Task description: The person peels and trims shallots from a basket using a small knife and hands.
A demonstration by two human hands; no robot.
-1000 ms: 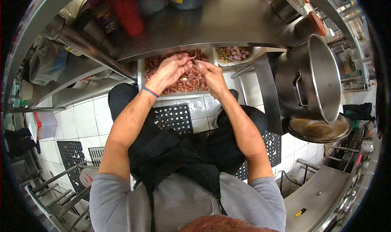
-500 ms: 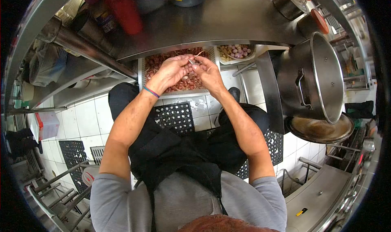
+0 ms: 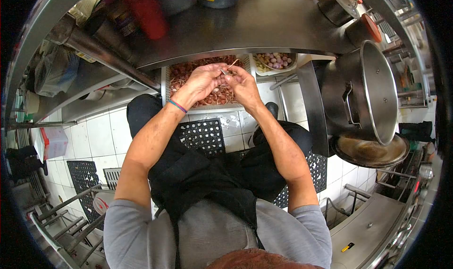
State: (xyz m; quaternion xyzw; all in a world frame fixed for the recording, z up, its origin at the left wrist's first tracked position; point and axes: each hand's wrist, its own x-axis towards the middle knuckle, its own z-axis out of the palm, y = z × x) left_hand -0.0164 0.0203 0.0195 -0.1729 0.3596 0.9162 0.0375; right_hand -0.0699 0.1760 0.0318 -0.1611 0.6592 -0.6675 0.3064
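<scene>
My left hand (image 3: 203, 81), with coloured bands at its wrist, is raised over a white crate (image 3: 164, 87) of reddish-brown, unpeeled shallots (image 3: 181, 71). Its fingers are closed on something small that I cannot make out. My right hand (image 3: 243, 84) meets it fingertip to fingertip, closed round a small blade (image 3: 224, 72) whose handle is hidden. A thin, pale root-like strand stands up above the right fingers. Just right of the crate, a white container (image 3: 294, 67) holds pale and purple peeled shallots (image 3: 279, 60).
A steel shelf (image 3: 264, 19) with bottles and containers runs above the crate. To the right stands a large steel pot (image 3: 344, 92), with a round brown-stained lid (image 3: 370, 151) below it. Black perforated mats (image 3: 203, 136) lie on the white tiled floor. A yellow-handled tool (image 3: 348, 247) rests at lower right.
My right hand has turned slightly and moved closer to my left fingertips. The blade shows more clearly between them, and the pale strand now points upward. My left hand has barely moved.
</scene>
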